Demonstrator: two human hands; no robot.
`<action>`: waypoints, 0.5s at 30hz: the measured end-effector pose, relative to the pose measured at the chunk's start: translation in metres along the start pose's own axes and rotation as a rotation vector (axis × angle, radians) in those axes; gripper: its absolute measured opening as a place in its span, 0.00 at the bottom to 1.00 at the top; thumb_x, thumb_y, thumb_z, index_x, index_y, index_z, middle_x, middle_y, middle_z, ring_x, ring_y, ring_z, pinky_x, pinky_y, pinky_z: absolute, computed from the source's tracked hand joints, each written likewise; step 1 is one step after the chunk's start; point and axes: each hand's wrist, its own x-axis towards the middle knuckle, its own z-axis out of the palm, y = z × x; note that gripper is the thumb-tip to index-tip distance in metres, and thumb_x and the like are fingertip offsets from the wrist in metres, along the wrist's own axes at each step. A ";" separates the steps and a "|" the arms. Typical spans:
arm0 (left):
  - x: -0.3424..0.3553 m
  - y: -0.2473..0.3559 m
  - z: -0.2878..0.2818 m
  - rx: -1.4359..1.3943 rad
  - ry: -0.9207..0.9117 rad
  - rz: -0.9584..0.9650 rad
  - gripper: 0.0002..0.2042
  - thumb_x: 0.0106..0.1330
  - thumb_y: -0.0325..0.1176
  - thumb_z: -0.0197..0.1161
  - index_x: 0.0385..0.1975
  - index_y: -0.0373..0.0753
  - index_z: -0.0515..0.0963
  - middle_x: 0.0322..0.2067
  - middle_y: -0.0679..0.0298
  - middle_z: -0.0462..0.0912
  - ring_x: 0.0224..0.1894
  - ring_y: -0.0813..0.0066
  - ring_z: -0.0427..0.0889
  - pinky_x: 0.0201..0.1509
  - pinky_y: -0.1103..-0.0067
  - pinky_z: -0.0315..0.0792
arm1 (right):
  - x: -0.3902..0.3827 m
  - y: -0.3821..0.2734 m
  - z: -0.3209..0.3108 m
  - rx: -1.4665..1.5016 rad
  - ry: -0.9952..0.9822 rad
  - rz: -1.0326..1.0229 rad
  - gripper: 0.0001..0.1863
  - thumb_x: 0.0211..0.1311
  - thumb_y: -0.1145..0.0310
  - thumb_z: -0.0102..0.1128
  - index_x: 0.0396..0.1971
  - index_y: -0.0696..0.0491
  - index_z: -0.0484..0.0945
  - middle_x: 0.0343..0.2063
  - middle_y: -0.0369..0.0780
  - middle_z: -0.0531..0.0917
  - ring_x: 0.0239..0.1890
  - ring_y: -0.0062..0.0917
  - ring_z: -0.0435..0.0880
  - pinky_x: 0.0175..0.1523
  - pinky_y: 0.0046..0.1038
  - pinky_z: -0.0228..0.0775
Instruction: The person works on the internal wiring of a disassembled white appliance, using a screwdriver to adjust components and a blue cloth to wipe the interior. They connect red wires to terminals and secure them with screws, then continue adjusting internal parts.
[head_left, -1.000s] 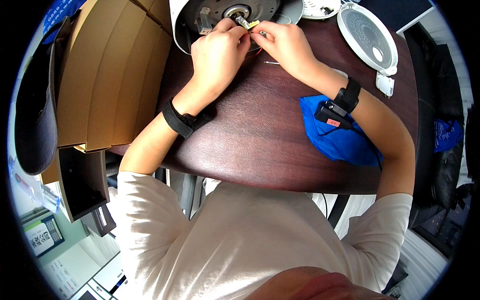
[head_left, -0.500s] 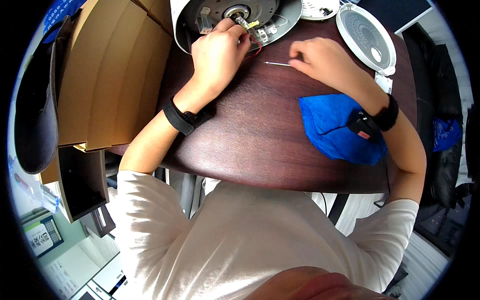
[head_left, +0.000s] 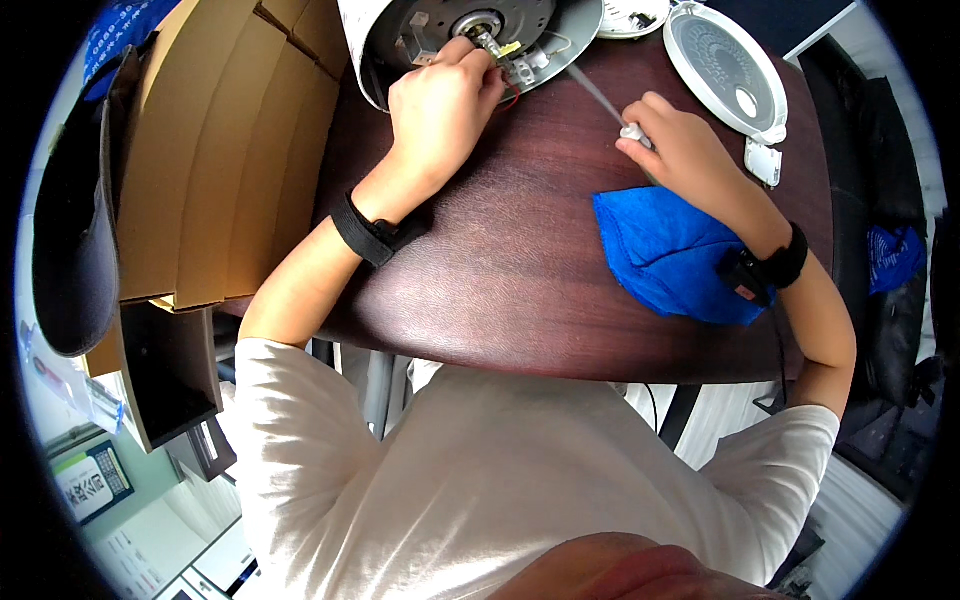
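A grey appliance housing (head_left: 372, 80) lies at the far edge with its round metal inside (head_left: 420, 22) showing. My left hand (head_left: 440, 115) reaches into its mouth, fingers curled in a pinch beside a small metal and yellow part (head_left: 508, 49). A red wire (head_left: 513, 97) loops out by those fingertips, which are hidden, so what they grip cannot be made out. To the right, my right hand (head_left: 680, 145) is closed around the pale handle of a screwdriver (head_left: 602, 98). Its thin shaft, blurred, slants up and left toward the housing's rim.
A white oval lid (head_left: 773, 132) lies at the far right, with a white round part (head_left: 628, 32) beside it. A blue cloth (head_left: 665, 265) rests under my right forearm on the brown table (head_left: 480, 290). Cardboard boxes (head_left: 230, 150) and a dark cap (head_left: 80, 240) stand on the left.
My right hand has drawn back to the right, and the screwdriver has swung so its shaft points up and left. My left hand stays at the same spot in the housing.
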 end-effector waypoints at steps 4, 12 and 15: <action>0.003 0.002 0.001 -0.010 -0.009 0.003 0.04 0.58 0.33 0.65 0.28 0.40 0.81 0.30 0.63 0.81 0.28 0.59 0.83 0.32 0.70 0.77 | -0.005 -0.005 0.006 0.206 0.046 0.076 0.14 0.64 0.60 0.60 0.38 0.55 0.72 0.32 0.47 0.79 0.33 0.45 0.81 0.38 0.40 0.72; 0.007 0.004 0.008 -0.015 0.007 0.022 0.04 0.58 0.32 0.65 0.28 0.40 0.81 0.29 0.63 0.80 0.28 0.58 0.83 0.32 0.70 0.78 | 0.000 -0.013 0.008 0.605 -0.102 0.336 0.15 0.65 0.61 0.61 0.41 0.58 0.73 0.30 0.44 0.82 0.32 0.36 0.82 0.38 0.33 0.72; 0.008 0.005 0.007 -0.012 0.003 0.030 0.04 0.58 0.32 0.65 0.28 0.40 0.80 0.30 0.63 0.81 0.28 0.58 0.83 0.32 0.70 0.78 | -0.003 -0.008 0.013 0.500 0.024 0.248 0.14 0.64 0.64 0.61 0.41 0.59 0.74 0.31 0.44 0.81 0.34 0.34 0.81 0.39 0.32 0.72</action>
